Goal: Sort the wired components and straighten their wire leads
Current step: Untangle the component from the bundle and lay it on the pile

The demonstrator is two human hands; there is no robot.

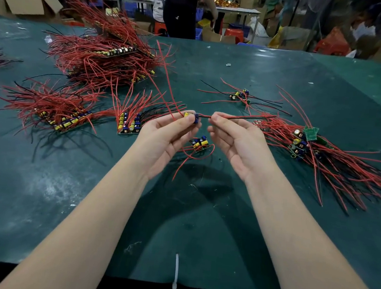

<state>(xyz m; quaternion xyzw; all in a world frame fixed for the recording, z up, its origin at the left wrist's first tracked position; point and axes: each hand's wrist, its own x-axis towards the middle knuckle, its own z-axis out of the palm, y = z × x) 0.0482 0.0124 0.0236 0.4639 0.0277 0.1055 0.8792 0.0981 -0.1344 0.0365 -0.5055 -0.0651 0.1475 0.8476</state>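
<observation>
My left hand pinches a small wired component with yellow and blue parts, held above the green table. Its red leads rise up and to the left. My right hand pinches that component's red and black leads, which run out to the right. Another single component with looped red wire lies on the table between my hands. Neat rows of components lie left of my hands, and a loose heap lies on the right.
A big tangled pile of red-wired boards sits at the back left, a row at the left, a few pieces at the back middle. A white cable tie lies near the front edge. People stand beyond the table.
</observation>
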